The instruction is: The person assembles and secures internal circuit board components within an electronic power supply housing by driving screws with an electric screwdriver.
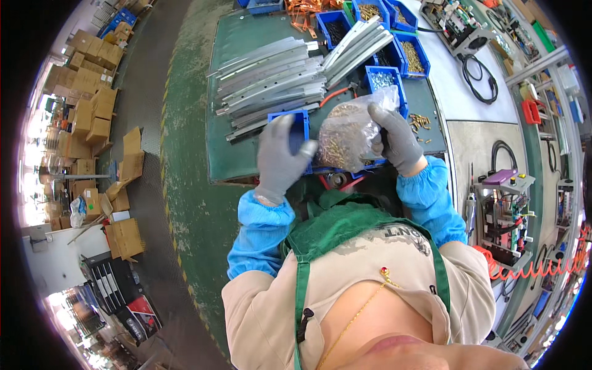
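My right hand (398, 139), in a grey glove, grips the right side of a clear plastic bag (346, 137) full of small brass-coloured parts that look like screws. The bag is tilted over the near edge of the bench. To its left, my left hand (279, 159), also gloved, is raised with fingers and thumb apart and nothing in it. Behind that hand is a small blue bin (307, 122), partly hidden by it. Loose brass screws (420, 122) lie on the bench right of my right hand.
Long grey metal strips (271, 80) are piled across the green bench (231, 157). Blue bins of small fasteners (412, 58) stand at the back right, with copper-coloured parts (303, 21) beyond. Cardboard boxes (92, 86) are stacked far left; machines (505, 203) stand right.
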### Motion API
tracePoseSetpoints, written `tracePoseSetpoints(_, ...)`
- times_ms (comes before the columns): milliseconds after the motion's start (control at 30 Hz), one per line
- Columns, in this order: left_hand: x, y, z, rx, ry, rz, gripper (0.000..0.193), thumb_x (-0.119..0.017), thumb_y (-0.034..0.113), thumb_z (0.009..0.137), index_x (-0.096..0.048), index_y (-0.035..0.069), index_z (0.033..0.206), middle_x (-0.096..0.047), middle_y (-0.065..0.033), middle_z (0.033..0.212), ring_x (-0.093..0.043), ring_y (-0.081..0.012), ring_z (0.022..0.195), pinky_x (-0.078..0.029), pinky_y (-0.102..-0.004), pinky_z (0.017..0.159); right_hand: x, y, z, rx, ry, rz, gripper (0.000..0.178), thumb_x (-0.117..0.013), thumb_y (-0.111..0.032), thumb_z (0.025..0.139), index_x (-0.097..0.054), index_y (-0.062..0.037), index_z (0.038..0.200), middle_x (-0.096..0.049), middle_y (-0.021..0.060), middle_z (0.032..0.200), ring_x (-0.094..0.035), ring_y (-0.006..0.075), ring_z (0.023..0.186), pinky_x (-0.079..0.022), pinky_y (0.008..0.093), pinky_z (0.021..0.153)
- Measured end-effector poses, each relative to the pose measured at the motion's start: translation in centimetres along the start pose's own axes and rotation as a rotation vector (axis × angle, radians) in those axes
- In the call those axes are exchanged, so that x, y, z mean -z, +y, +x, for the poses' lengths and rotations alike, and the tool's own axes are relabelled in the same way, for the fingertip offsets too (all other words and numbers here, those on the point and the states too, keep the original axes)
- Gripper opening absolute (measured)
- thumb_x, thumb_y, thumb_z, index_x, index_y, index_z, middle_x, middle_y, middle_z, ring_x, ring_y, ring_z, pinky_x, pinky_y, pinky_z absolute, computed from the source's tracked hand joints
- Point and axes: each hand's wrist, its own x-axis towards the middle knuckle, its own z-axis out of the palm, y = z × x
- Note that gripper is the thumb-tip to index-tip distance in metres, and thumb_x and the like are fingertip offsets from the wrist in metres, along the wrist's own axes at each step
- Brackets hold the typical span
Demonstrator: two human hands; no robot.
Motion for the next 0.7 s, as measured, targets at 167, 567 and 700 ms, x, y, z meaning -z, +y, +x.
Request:
tracePoseSetpoints(167,-2.6,7.2,1.8,-0.154,-0.188,-0.077,0.069,-0.074,0.036,0.071,-0.051,0.005,0.128,-0.055,-0.0169,0.118,-0.052,-0.0354,0.112,-0.043,-0.0423,0.096,2.4,-1.0,-0.6,0.035,-0.064,-0.272,0.038,-0.056,-0.042,0.091,-0.061,-0.0054,0.081,-0.057,0.0040,0.064,-0.053,0.0118,0.052,-0.038,0.0236,0.046)
tracePoseSetpoints(567,-0.9,-0.9,0.7,0.192,0.034,-0.350,0.044,-0.068,0.031,0.081,-0.059,0.005,0.116,-0.063,-0.0158,0.103,-0.063,-0.0301,0.091,-0.050,-0.0369,0.079,4.3,-3.7,2.8,1.084,-0.115,-1.678,0.034,-0.074,-0.018,0.063,-0.061,-0.0105,0.093,-0.060,0.0049,0.111,-0.050,0.0335,0.111,-0.044,0.0438,0.089)
tracePoseSetpoints(700,0.2,-7.5,0.0,0.591,-0.355,0.032,0.048,-0.067,0.036,0.079,-0.057,0.003,0.113,-0.065,-0.0178,0.099,-0.063,-0.0342,0.093,-0.050,-0.0413,0.080,3.5,-2.2,4.2,0.809,-0.376,-1.617,0.024,-0.063,-0.029,0.076,-0.058,-0.0064,0.082,-0.056,0.0130,0.079,-0.054,0.0364,0.084,-0.042,0.0458,0.070)
